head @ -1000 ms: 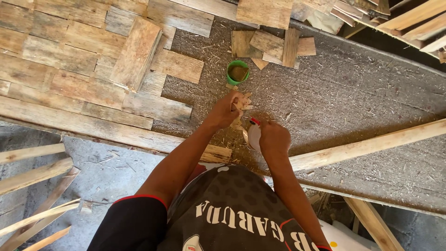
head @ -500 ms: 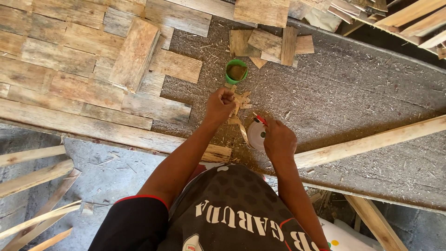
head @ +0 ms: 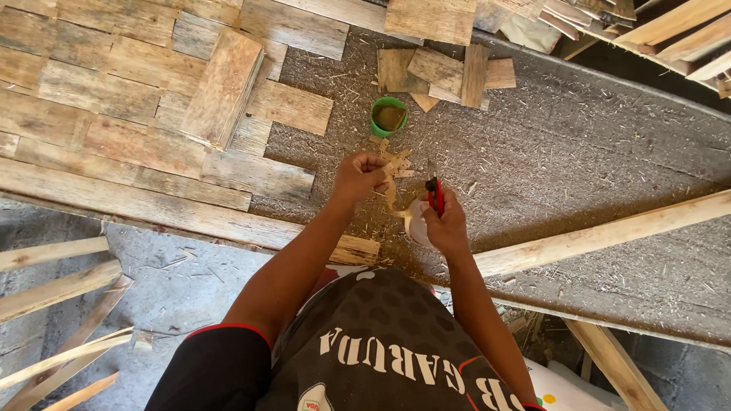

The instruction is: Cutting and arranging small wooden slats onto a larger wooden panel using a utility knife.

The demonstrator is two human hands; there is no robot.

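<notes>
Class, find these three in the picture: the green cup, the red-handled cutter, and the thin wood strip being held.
green cup (head: pixel 389 116), head view, on its rim.
red-handled cutter (head: pixel 437 195), head view, on the red handle in the right hand.
thin wood strip (head: pixel 392 179), head view, on the strip below the left hand's fingers.

1. I'm in a rough woodworking shop.
2. My bench (head: pixel 579 152) is strewn with sawdust and shavings.
3. Left of the bench lie weathered planks (head: pixel 114 114); offcuts (head: pixel 445 72) sit at its far edge.
4. A pale batten (head: pixel 601 236) crosses its near side; slats (head: pixel 61 289) lean below on concrete.
</notes>
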